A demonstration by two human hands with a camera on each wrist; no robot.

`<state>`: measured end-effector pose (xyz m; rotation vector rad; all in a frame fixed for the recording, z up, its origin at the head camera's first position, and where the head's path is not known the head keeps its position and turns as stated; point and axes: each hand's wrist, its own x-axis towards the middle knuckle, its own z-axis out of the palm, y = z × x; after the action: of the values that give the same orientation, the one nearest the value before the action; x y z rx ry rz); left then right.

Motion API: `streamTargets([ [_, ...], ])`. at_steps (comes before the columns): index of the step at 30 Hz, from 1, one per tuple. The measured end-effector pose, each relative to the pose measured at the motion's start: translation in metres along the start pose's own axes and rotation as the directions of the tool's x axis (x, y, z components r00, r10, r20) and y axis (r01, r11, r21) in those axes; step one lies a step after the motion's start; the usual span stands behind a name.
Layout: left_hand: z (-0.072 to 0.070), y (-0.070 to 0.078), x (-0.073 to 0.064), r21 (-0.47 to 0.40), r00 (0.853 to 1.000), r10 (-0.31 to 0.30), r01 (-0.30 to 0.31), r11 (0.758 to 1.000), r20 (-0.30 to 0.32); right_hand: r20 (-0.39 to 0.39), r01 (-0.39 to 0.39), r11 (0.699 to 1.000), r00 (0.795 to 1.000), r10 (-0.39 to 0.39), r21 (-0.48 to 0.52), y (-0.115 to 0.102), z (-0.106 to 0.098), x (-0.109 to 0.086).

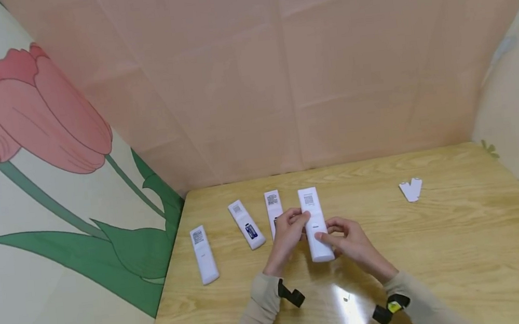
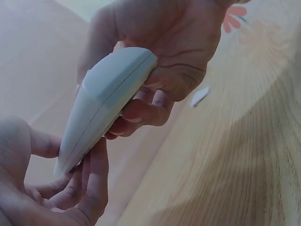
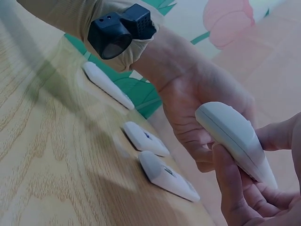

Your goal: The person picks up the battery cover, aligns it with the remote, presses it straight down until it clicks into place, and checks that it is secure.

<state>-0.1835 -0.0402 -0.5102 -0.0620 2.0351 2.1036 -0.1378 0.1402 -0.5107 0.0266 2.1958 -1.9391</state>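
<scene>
Above the table, both hands hold a white remote control (image 1: 315,219), its labelled back turned toward me. My left hand (image 1: 289,232) grips its left side, thumb on the back. On the other side, my right hand (image 1: 349,239) presses its thumb near the battery door, fingers curled beneath. Behind the left hand lies a remote (image 1: 273,202), partly covered; its dark battery bay just shows. Farther left, another remote (image 1: 245,223) has its battery bay uncovered with a dark-blue battery inside. The leftmost remote (image 1: 205,255) lies back up with a closed back.
Two small white battery covers (image 1: 411,190) lie together at the back right of the wooden table (image 1: 460,247). Tiny bits (image 1: 346,298) are on the tabletop by the glare in front. A pink backdrop (image 1: 233,81) and a tulip-printed panel (image 1: 57,202) border the table.
</scene>
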Motion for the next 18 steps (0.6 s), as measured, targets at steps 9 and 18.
streamTargets([
  [9, -0.009, 0.001, 0.001, -0.013, 1.000, -0.005, 0.006, 1.000, 0.010, 0.034, -0.010, 0.999, 0.999, 0.008, 0.044, -0.003, 0.002, -0.001],
  [18, -0.025, 0.000, -0.001, -0.031, 0.999, -0.033, 0.032, 0.999, -0.008, 0.067, -0.001, 0.992, 0.998, -0.008, 0.123, 0.000, 0.014, -0.006],
])
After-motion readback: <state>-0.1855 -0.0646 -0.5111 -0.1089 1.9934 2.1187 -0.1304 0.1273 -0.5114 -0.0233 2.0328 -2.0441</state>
